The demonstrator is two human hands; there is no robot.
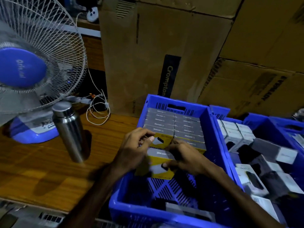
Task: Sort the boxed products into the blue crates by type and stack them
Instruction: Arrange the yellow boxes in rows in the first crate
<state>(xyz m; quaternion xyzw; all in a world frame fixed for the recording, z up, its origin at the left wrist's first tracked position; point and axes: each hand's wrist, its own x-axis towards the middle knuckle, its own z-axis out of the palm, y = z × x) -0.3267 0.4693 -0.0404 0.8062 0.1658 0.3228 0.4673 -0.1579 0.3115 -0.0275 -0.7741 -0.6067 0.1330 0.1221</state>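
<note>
1. Cartons [164, 46] of brown cardboard stand stacked along the back, behind everything else.
2. The surface [49, 170] is brown wood and carries the fan, the flask and the crates.
3. A fan [32, 63] with a blue hub and blue base stands at the far left of the surface, its white wire cage facing the camera.
4. The near crate [215, 140], blue plastic, sits at centre right. Its far half is filled with two neat rows of grey-topped boxes [174, 127] standing on edge; its near half shows bare slotted floor.
5. A second crate [261, 127] stands touching the near crate's right side and holds a loose jumble of white and dark boxes.
6. A steel flask [69, 130] stands upright on the surface, just beside the fan base and left of the near crate.
7. A white cable [98, 111] lies looped on the surface behind the flask.
8. The left hand [133, 150] and right hand [185, 158] meet over the middle of the near crate, right at the front of the rows.
9. A yellow box [160, 168] with a grey top is held between both hands; each grip is curled round it, left on its left side, right on its right. Blur makes the exact finger placement hard to read.
10. Another yellow box face [162, 142] shows just behind it, at the end of the left row.
</note>
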